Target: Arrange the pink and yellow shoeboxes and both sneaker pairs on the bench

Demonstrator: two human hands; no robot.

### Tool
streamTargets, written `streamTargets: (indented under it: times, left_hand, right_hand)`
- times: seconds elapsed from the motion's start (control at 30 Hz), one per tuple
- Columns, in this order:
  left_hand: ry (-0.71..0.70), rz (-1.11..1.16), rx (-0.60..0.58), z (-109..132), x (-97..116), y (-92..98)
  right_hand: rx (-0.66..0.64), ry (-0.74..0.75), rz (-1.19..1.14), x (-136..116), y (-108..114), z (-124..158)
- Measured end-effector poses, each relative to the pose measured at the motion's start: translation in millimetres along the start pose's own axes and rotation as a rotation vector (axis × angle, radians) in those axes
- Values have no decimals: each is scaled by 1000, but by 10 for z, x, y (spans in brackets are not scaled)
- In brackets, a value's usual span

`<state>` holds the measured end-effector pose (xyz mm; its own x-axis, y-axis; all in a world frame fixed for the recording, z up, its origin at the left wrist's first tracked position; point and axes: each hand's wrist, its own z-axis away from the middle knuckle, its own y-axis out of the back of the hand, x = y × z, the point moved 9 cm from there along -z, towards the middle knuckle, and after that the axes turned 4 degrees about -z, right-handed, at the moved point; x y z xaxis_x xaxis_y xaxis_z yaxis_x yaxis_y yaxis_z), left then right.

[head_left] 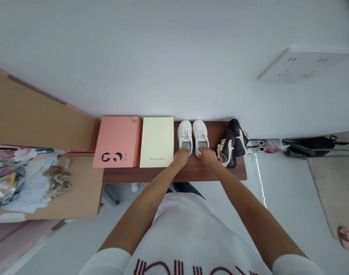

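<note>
Two white sneakers stand side by side on a dark wooden shelf [191,173], toes toward the wall. My left hand [180,156] is closed on the heel of the left white sneaker [185,134]. My right hand [206,154] is closed on the heel of the right white sneaker [200,133]. Both arms reach straight forward from my white shirt.
A pink shoebox [118,142] and a pale yellow shoebox [157,142] lie left of the sneakers. A pair of black shoes [233,143] sits at the shelf's right end. A light wooden desk [77,194] with papers and clutter stands at left. A pink slipper [346,237] lies on the floor.
</note>
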<state>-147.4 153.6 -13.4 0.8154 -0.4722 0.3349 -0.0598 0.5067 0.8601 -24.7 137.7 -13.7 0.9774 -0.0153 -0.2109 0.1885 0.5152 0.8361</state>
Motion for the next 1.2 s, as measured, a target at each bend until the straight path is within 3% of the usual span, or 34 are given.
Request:
streamTargets:
  times: [0.3, 0.47, 0.6, 0.77, 0.97, 1.13, 1.2]
  left_hand:
    - [11, -29, -18, 87, -30, 20]
    - [18, -45, 38, 122, 61, 184]
    - [-11, 9, 91, 70, 293, 338]
    - [-141, 108, 25, -51, 774, 242]
    - [-280, 195, -95, -157, 1355, -191]
    - [-192, 244, -157, -383, 1624, -526]
    - [-131, 311, -196, -485, 1697, -648]
  right_hand:
    - [13, -9, -27, -3, 41, 59]
    - [158, 1, -109, 17, 176, 140]
    - [317, -27, -213, 188, 337, 271]
    - [495, -134, -353, 790, 491, 531]
    - [590, -325, -381, 1695, 444, 889]
    - [697, -513, -369, 2310, 335, 1025]
    - [676, -609, -424, 2543, 212, 987]
